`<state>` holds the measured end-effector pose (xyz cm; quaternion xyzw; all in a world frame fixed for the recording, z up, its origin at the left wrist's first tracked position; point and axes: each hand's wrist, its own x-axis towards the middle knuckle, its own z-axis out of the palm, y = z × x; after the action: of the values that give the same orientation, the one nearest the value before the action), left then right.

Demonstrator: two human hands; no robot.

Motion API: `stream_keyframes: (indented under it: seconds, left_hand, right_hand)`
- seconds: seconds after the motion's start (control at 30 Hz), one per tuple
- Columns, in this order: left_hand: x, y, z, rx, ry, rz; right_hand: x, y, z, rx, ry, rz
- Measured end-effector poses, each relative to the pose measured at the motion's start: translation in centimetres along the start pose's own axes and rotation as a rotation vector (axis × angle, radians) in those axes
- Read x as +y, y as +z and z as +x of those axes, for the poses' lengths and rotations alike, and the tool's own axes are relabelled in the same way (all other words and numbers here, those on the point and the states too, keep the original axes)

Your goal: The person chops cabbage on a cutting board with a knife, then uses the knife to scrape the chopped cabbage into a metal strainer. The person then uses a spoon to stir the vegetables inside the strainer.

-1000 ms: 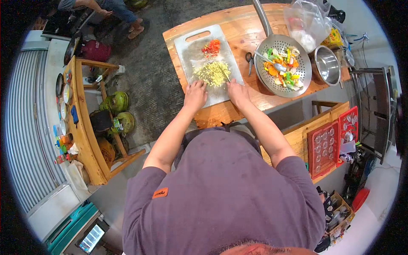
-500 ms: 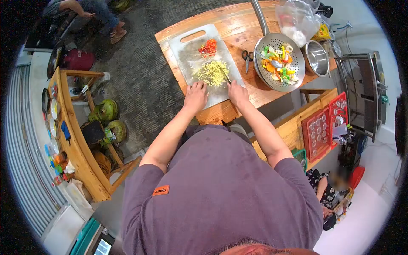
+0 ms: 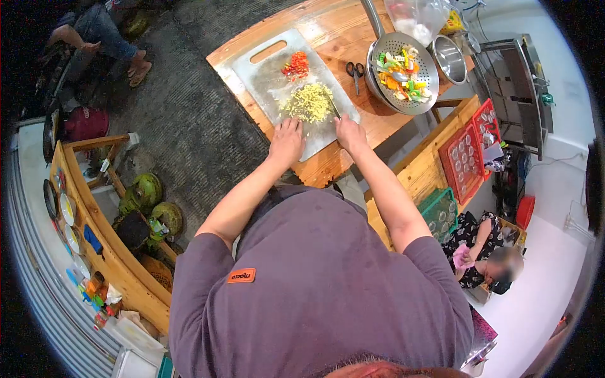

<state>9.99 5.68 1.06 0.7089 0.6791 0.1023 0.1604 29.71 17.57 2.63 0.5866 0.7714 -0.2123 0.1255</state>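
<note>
Both hands are at the near end of a grey-white cutting board (image 3: 257, 75) with a handle slot. My right hand (image 3: 350, 133) is closed on a knife (image 3: 333, 106), whose narrow blade reaches along the right side of a pile of finely chopped pale-yellow pieces (image 3: 309, 103). My left hand (image 3: 287, 143) lies with fingers outstretched on the board, fingertips just below the pile's left side; it holds nothing. Farther up the board sits a small heap of chopped red pieces (image 3: 295, 66). The knife's handle is hidden in my right hand.
Right of the board lie black scissors (image 3: 355, 75) and a perforated metal strainer (image 3: 430, 60) with cut vegetables and a spoon, near a steel bowl (image 3: 450, 60). Red crates (image 3: 449, 151) hold glasses. A person with a pink cloth (image 3: 465, 257) is at right; another's legs show top left.
The whole view has shifted, so the table appears farther left and higher. The knife stays in my right hand beside the pale-yellow pile. The person at right shows more fully, with a pink cloth.
</note>
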Motion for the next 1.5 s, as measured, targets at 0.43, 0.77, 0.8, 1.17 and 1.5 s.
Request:
stream_keyframes:
  seconds: [0.43, 0.77, 0.8, 1.17, 1.5]
  left_hand:
    - [-1.8, -0.8, 2.4, 0.214, 0.108, -0.109]
    - [-1.3, -0.6, 6.1, 0.241, 0.116, -0.137]
    - [-1.2, -0.5, 6.2, 0.230, 0.112, -0.137]
    - [-1.9, -0.5, 6.2, 0.278, 0.149, -0.196]
    - [-2.2, -0.5, 5.7, 0.286, 0.103, -0.189]
  right_hand:
    - [-0.1, 1.7, -1.2, 0.030, -0.013, 0.058]
    - [-1.5, 2.7, -3.0, 0.005, 0.027, 0.122]
    - [-1.6, 3.0, -3.3, -0.006, 0.032, 0.124]
    - [-1.3, 2.1, -4.2, 0.035, -0.005, 0.141]
    - [-1.4, -0.5, -3.1, -0.021, 0.028, 0.099]
